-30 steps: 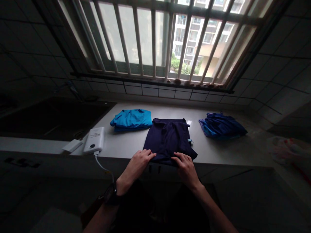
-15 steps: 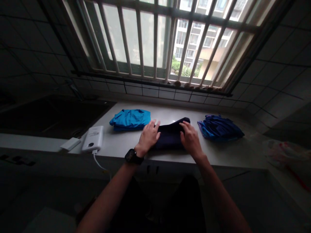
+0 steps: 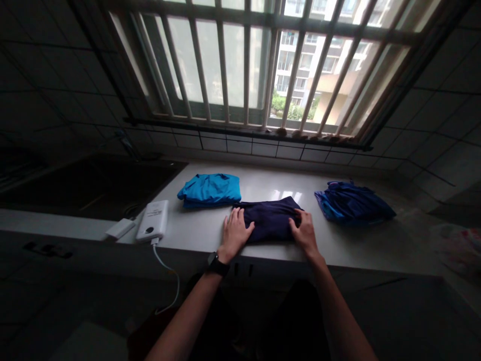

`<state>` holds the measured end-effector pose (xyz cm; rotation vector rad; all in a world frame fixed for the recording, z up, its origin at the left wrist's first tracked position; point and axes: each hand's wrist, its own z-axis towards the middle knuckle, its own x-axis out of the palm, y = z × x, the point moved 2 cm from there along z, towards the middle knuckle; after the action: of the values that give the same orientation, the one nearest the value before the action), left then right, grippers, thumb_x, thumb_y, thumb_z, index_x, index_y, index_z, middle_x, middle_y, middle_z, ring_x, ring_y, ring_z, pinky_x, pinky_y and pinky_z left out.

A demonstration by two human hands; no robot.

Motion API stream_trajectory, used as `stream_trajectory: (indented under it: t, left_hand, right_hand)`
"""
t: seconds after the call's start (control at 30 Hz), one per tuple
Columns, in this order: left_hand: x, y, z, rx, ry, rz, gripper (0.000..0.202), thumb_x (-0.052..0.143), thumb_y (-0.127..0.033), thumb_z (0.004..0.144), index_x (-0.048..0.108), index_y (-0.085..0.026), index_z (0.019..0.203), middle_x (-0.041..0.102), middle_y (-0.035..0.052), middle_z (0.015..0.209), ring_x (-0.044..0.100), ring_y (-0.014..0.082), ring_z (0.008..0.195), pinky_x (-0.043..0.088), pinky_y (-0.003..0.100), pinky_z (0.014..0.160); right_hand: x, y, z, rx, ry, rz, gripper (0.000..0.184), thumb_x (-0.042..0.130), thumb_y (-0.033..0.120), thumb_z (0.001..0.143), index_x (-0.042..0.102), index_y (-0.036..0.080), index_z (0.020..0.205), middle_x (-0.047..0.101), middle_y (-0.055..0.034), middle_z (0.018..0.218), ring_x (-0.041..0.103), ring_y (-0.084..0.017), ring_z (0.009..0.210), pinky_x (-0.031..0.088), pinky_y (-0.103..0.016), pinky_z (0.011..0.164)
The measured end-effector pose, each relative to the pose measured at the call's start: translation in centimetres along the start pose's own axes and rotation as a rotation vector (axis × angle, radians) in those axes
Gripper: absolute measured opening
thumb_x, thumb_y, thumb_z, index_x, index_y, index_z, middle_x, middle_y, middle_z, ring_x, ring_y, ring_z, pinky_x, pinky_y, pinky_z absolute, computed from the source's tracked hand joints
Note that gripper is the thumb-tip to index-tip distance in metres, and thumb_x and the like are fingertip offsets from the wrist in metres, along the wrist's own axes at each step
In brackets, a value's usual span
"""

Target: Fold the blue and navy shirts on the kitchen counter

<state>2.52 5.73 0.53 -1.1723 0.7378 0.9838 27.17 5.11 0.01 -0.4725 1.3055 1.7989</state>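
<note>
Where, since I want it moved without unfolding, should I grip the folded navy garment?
Probably the folded navy garment at both short ends, from the near side, left hand and right hand squeezing inward: it lies flat, wider than deep, near the front edge of the countertop, so that grip should keep the folds shut.

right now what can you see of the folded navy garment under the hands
The navy garment is a dark, matte, soft-looking fabric, folded into a rough rectangle with slightly uneven edges. No buttons or print can be made out. It lies flat near the front edge of the white countertop, between a folded turquoise shirt and a blue cloth bundle, touching neither. The fingertips of the left hand rest on its left end, and the right hand rests on its right end.
</note>
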Motion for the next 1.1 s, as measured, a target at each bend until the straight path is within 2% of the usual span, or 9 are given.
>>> stream_trajectory:
  t: [0.1, 0.2, 0.3, 0.43, 0.53, 0.7, 0.77, 0.9, 1.1]
  left_hand:
    - [0.0, 1.0, 0.0, -0.209, -0.156, -0.107, 0.061, 0.072, -0.033, 0.08, 0.055, -0.007, 0.132, 0.064, 0.0233, 0.128, 0.059, 0.0372, 0.125, 0.046, 0.052, 0.108]
    - [-0.1, 0.9, 0.7, -0.138, -0.086, -0.321, 0.057, 0.072, -0.015, 0.073, 0.057, -0.014, 0.127, 0.068, 0.0155, 0.12, 0.064, 0.0306, 0.116, 0.051, 0.045, 0.103]
    - [-1.5, 0.7, 1.6, -0.06, 0.003, -0.525, 0.052, 0.063, -0.003, 0.072, 0.06, -0.018, 0.122, 0.072, 0.0081, 0.107, 0.07, 0.0226, 0.101, 0.056, 0.037, 0.093]
    - [-6.6, 2.8, 3.6, 0.018, -0.181, -0.659, 0.043, 0.064, -0.008, 0.076, 0.063, -0.021, 0.116, 0.072, 0.0041, 0.102, 0.07, 0.019, 0.095, 0.056, 0.035, 0.09]
    - [-11.9, 5.6, 6.8, 0.022, -0.334, -0.632, 0.042, 0.069, -0.015, 0.077, 0.062, -0.021, 0.118, 0.072, 0.0049, 0.107, 0.07, 0.0197, 0.097, 0.057, 0.035, 0.088]
    - [-18.0, 10.7, 11.8, -0.141, -0.384, -0.297, 0.05, 0.065, -0.017, 0.085, 0.054, -0.016, 0.133, 0.067, 0.0101, 0.125, 0.065, 0.0212, 0.113, 0.053, 0.036, 0.099]
    - [-18.1, 12.5, 12.3, -0.211, -0.343, -0.233, 0.058, 0.07, -0.015, 0.079, 0.053, -0.01, 0.134, 0.066, 0.0153, 0.127, 0.062, 0.0275, 0.119, 0.05, 0.043, 0.105]
    - [-15.6, 15.0, 12.1, -0.271, -0.172, 0.032, 0.057, 0.069, -0.013, 0.074, 0.06, -0.008, 0.13, 0.058, 0.0224, 0.136, 0.056, 0.0371, 0.129, 0.045, 0.046, 0.111]
    - [-12.7, 12.7, 14.7, 0.083, -0.136, 0.15, 0.044, 0.043, -0.016, 0.092, 0.064, -0.015, 0.131, 0.061, 0.0124, 0.139, 0.057, 0.0246, 0.129, 0.041, 0.036, 0.114]
  right_hand:
    - [-0.2, -2.0, 1.3, 0.215, -0.083, 0.033, 0.06, 0.068, 0.054, 0.079, 0.063, 0.013, 0.122, 0.066, -0.0223, 0.119, 0.062, -0.036, 0.115, 0.048, -0.049, 0.1]
    - [0.5, -2.2, 1.9, 0.238, 0.098, 0.212, 0.047, 0.072, 0.048, 0.072, 0.067, 0.016, 0.107, 0.072, -0.0159, 0.104, 0.068, -0.034, 0.104, 0.052, -0.046, 0.094]
    - [0.6, -0.6, 1.8, 0.264, 0.135, 0.459, 0.046, 0.073, 0.041, 0.068, 0.063, 0.018, 0.107, 0.074, -0.0114, 0.099, 0.071, -0.031, 0.095, 0.055, -0.043, 0.087]
    - [-0.2, 3.8, 3.4, 0.186, 0.12, 0.777, 0.053, 0.079, 0.045, 0.067, 0.059, 0.021, 0.11, 0.074, -0.008, 0.101, 0.07, -0.027, 0.096, 0.055, -0.041, 0.089]
    - [0.3, 8.7, 7.0, 0.03, 0.098, 0.921, 0.056, 0.079, 0.043, 0.07, 0.058, 0.021, 0.116, 0.073, -0.0074, 0.108, 0.068, -0.025, 0.102, 0.053, -0.04, 0.094]
    - [5.7, 16.1, 12.4, -0.034, 0.076, 0.695, 0.061, 0.064, 0.029, 0.081, 0.046, 0.013, 0.137, 0.067, -0.0157, 0.123, 0.064, -0.026, 0.113, 0.051, -0.04, 0.1]
    - [8.6, 17.4, 11.5, -0.048, 0.09, 0.497, 0.065, 0.059, 0.024, 0.083, 0.041, 0.01, 0.143, 0.061, -0.0194, 0.131, 0.059, -0.028, 0.122, 0.047, -0.042, 0.105]
    - [13.1, 16.9, 6.2, -0.173, 0.203, 0.278, 0.055, 0.055, 0.018, 0.086, 0.047, 0.01, 0.14, 0.058, -0.02, 0.133, 0.057, -0.029, 0.124, 0.047, -0.041, 0.105]
    - [13.8, 15.0, 3.4, -0.275, 0.154, 0.317, 0.026, 0.046, 0.009, 0.086, 0.061, 0.019, 0.106, 0.063, -0.0107, 0.108, 0.061, -0.024, 0.102, 0.05, -0.037, 0.094]
